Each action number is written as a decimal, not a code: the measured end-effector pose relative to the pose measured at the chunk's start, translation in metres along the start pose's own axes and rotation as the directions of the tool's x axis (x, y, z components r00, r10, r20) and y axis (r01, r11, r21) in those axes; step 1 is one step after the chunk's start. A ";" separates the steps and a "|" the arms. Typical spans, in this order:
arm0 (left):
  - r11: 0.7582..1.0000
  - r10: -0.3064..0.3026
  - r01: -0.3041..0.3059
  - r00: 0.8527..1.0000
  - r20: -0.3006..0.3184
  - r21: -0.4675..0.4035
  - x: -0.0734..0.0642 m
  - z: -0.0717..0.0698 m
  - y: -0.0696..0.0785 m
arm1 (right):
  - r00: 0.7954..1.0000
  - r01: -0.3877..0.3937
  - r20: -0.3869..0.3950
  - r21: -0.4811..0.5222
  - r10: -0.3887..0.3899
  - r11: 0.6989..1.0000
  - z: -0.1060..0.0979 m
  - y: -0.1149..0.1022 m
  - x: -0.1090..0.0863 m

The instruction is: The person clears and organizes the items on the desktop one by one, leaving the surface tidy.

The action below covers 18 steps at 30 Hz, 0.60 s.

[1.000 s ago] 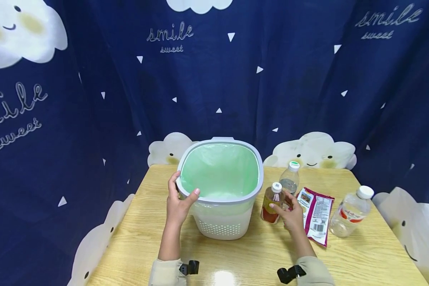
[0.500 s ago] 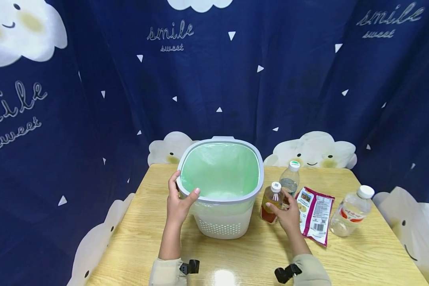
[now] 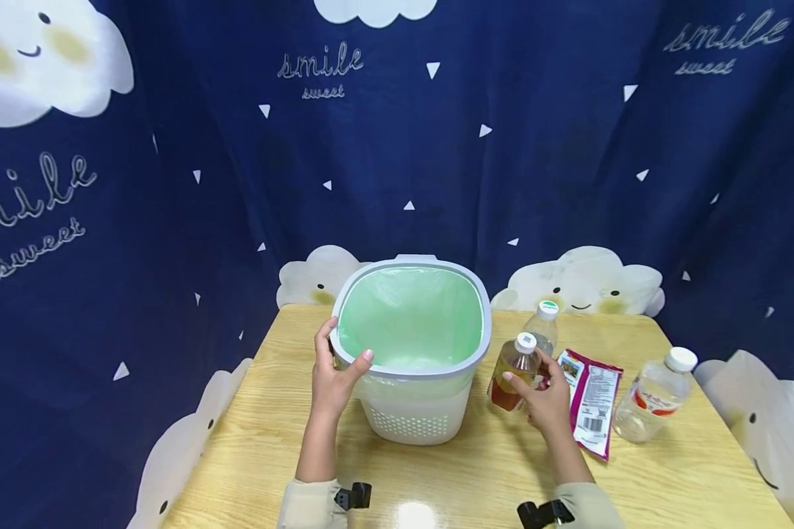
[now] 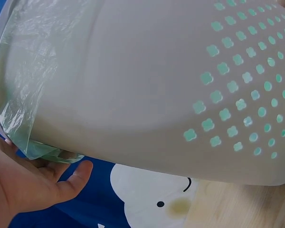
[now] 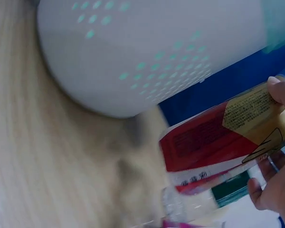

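In the head view a pale trash bin (image 3: 406, 422) with a grey rim stands mid-table, lined with a translucent green bag (image 3: 406, 312). My left hand (image 3: 331, 380) holds its left front rim, thumb over the edge and fingers along the outside. The left wrist view shows this hand (image 4: 42, 183) at the bagged rim. My right hand (image 3: 548, 400) grips a white-capped drink bottle (image 3: 505, 394) with a red and yellow label, right of the bin. The bottle leans. In the right wrist view its base (image 5: 173, 159) hangs over the tabletop beside the bin's wall.
Behind the held bottle stands a clear bottle (image 3: 544, 328) with a green-topped cap. A magenta and white snack packet (image 3: 595, 411) lies to the right, beside a large clear bottle (image 3: 647, 404) with a white cap. A blue curtain (image 3: 370, 162) hangs behind the wooden table (image 3: 265, 411).
My right hand has tilted the drink bottle, its cap shifting right, and lifted it slightly. My left hand keeps its hold on the bin. The head view has shifted a little.
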<state>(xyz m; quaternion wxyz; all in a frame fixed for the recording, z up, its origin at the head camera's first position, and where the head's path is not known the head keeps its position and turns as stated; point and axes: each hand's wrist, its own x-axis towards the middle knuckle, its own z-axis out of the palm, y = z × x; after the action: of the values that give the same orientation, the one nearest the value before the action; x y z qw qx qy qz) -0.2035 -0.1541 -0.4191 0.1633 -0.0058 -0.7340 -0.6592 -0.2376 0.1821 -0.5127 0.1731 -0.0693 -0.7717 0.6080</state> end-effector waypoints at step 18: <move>0.999 0.035 -0.034 0.999 -0.021 0.017 0.002 0.002 -0.011 | 0.993 -0.109 0.057 0.082 0.105 0.991 -0.030 -0.078 -0.022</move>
<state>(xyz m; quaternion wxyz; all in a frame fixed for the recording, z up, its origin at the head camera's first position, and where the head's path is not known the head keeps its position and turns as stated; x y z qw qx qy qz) -0.2082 -0.1543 -0.4296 0.1824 -0.0100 -0.7373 -0.6504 -0.1987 0.1830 -0.4360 0.1225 -0.0870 -0.7447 0.6503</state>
